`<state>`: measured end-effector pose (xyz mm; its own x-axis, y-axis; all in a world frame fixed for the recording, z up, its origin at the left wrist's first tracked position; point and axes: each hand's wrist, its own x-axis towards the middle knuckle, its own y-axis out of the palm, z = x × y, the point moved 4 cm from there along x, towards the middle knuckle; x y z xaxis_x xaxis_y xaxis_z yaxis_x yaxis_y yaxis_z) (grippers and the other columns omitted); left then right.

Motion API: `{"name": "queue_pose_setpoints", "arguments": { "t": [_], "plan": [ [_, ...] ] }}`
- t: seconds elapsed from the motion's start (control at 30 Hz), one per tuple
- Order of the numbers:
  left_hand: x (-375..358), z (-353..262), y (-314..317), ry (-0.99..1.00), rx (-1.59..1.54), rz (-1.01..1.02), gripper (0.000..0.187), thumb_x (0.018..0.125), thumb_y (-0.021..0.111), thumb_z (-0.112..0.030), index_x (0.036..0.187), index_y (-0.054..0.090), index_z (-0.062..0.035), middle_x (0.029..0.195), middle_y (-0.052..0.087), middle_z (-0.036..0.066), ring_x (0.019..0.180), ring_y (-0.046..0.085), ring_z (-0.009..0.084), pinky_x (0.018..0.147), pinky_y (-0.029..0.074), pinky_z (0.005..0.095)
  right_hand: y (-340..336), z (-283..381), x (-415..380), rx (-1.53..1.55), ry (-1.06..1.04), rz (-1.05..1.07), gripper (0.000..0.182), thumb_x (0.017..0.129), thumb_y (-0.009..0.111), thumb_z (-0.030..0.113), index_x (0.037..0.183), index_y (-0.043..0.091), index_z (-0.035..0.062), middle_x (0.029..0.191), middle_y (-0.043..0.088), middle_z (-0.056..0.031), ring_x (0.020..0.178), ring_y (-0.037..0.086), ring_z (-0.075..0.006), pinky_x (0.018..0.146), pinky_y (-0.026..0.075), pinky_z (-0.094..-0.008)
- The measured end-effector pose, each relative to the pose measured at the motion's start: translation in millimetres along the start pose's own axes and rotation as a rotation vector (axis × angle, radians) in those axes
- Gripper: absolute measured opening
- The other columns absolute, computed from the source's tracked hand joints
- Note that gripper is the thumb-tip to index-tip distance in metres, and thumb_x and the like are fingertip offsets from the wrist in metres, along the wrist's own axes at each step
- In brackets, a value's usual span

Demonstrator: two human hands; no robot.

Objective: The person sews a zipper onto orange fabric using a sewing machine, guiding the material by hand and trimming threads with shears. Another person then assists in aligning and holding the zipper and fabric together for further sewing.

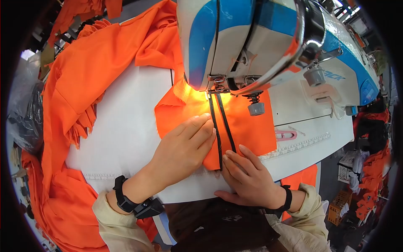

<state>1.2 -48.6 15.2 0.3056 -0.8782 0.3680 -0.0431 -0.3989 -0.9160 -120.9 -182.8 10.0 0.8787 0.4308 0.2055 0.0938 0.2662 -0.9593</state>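
Under the lit head of the sewing machine [239, 46] lies a piece of orange fabric [252, 126]. Two dark strips that look like zipper halves [226, 122] run down it from the needle area, side by side. My left hand [184, 143] rests flat on the fabric left of the strips, fingers stretched out and fingertips close to the left strip. Lower down, at the near end of the strips, my right hand [252, 176] touches the fabric edge with its fingers extended and thumb apart. The needle and presser foot are hard to make out in the glare.
A large heap of orange cloth [84, 84] drapes over the left side of the white machine table [126, 113]. A printed ruler [302, 145] and a pink-outlined mark [286, 135] are right of the fabric. An orange-brown crate [339, 208] stands at lower right.
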Motion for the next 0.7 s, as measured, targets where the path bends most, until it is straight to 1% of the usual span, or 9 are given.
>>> {"name": "queue_pose_setpoints", "arguments": {
  "t": [0.2,0.43,0.63,0.7],
  "plan": [
    [-0.4,-0.4,-1.9,-0.015,-0.025,0.004,0.035,0.08,0.066,-0.005,0.114,0.069,0.0025,0.133,0.061,0.016,0.126,0.06,0.0322,0.1,0.055,0.0414,0.4,-0.3,-0.4,-0.001,-0.003,0.01,0.056,0.091,0.065,0.049,0.114,0.07,-0.001,0.121,0.064,-0.0111,0.129,0.054,-0.0264,0.118,0.037,-0.0483],
    [-2.6,-2.9,2.4,-0.015,0.006,-0.008,0.034,0.081,0.065,-0.005,0.114,0.069,0.0039,0.131,0.063,0.016,0.127,0.06,0.0316,0.103,0.054,0.0412,-0.9,-0.4,0.3,-0.013,-0.02,0.023,0.057,0.091,0.065,0.05,0.113,0.07,-0.0017,0.121,0.064,-0.0122,0.129,0.054,-0.0277,0.118,0.037,-0.0488],
    [-3.3,-1.7,1.9,-0.018,0.002,-0.004,0.032,0.082,0.065,-0.005,0.113,0.069,0.0035,0.129,0.065,0.015,0.126,0.061,0.0305,0.101,0.055,0.0404,-3.7,-1.5,4.6,-0.011,-0.055,0.033,0.06,0.089,0.067,0.049,0.112,0.069,-0.0059,0.12,0.063,-0.0148,0.125,0.055,-0.0302,0.117,0.04,-0.0464],
    [-3.9,-2.4,3.2,0.023,0.028,0.004,0.034,0.084,0.065,-0.009,0.114,0.068,0.0077,0.128,0.064,0.019,0.126,0.059,0.0324,0.104,0.052,0.0413,-4.6,-1.7,5.3,0.003,-0.065,0.031,0.06,0.088,0.068,0.048,0.111,0.069,-0.0074,0.12,0.063,-0.0158,0.124,0.056,-0.0309,0.116,0.041,-0.0446]
  ]
}}
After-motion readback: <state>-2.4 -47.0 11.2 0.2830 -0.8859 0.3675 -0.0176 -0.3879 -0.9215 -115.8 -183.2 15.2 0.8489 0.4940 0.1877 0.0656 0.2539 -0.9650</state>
